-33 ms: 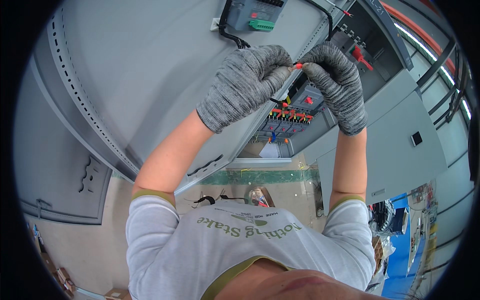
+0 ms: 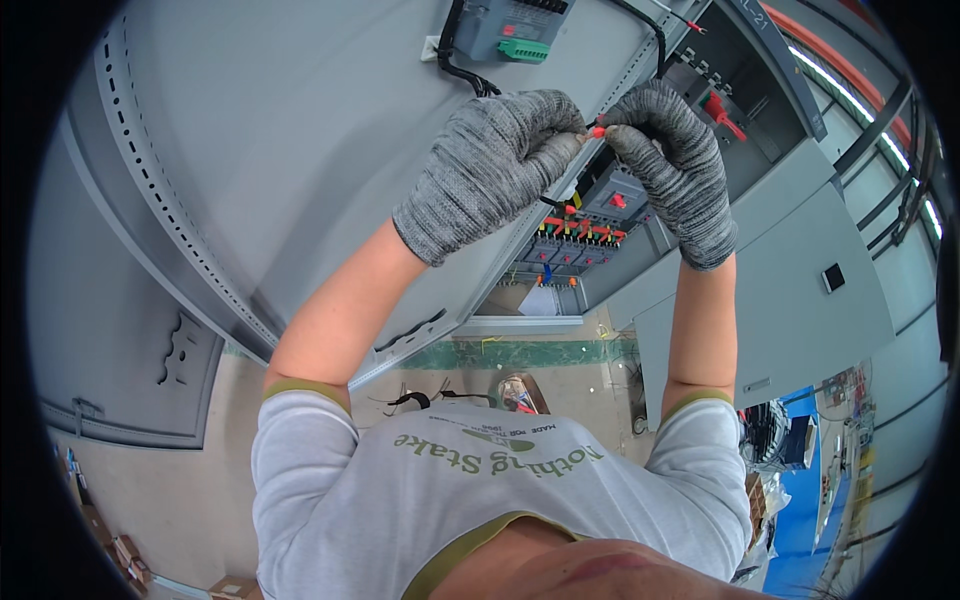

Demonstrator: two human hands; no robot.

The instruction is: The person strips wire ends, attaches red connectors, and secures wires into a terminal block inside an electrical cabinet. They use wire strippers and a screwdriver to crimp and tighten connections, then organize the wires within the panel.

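Pinching the red wire end (image 2: 598, 131) between both gloved hands, you have your left hand (image 2: 490, 170) and right hand (image 2: 672, 165) meeting fingertip to fingertip just above the breaker row (image 2: 575, 235), each closed on the small red-sleeved tip. Judge it light and limp with a stiff little ferrule, likely slippery through knit gloves, so grip the sleeve itself, not the wire behind it. Room is tight: the grey door edge (image 2: 540, 215) runs hard against the left of the breaker row, black cables (image 2: 655, 40) hang above it, and free space opens only below it.
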